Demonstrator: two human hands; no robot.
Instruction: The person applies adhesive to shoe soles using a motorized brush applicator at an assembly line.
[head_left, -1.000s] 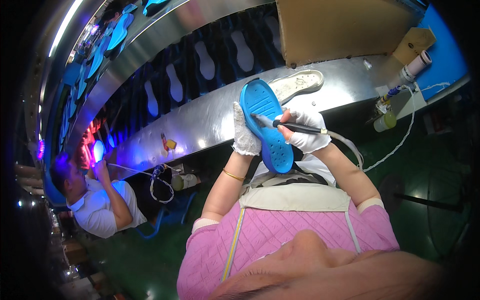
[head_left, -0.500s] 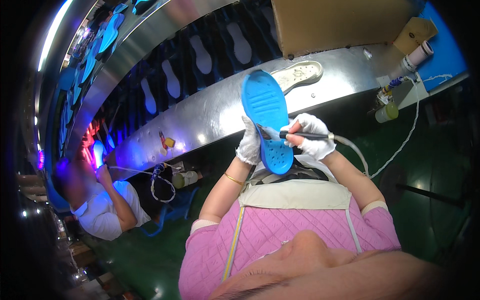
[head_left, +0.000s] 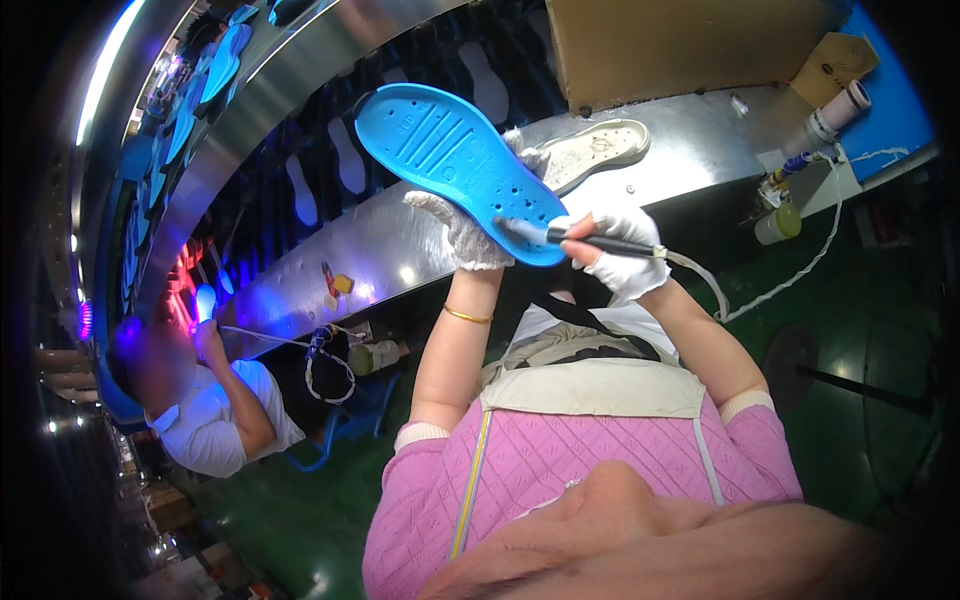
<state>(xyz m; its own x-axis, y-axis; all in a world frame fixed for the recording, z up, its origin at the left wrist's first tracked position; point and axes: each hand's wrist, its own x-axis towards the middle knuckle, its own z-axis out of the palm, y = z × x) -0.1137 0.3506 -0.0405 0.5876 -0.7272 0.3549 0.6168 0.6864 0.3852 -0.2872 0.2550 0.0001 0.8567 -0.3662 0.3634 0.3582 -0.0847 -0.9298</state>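
Note:
A blue shoe sole (head_left: 440, 140), its inner side with ribs and small holes facing up, is held tilted above the front edge of the metal ledge. My left hand (head_left: 465, 238), in a white knitted glove, grips it from beneath; the thumb is by the near edge and fingertips show past the far edge. My right hand (head_left: 630, 240), in a white glove with some bare fingertips, pinches a black-handled brush (head_left: 622, 245) fed by a pale hose. The bristles lie against the sole's narrower end. A cream shoe sole (head_left: 605, 150) lies on the ledge beyond.
Behind the metal ledge (head_left: 690, 145), a dark conveyor carries several soles. A cardboard sheet (head_left: 670, 50) stands at the back. Bottles and tubing (head_left: 785, 215) hang at the right. A co-worker (head_left: 220, 410) sits at the left with a lit sole. A small red and yellow item (head_left: 338, 283) rests on the ledge.
The blue sole has swung with its broad end to the left and away from me. My left hand has turned with it, and the brush is now nearer the sole's narrow end.

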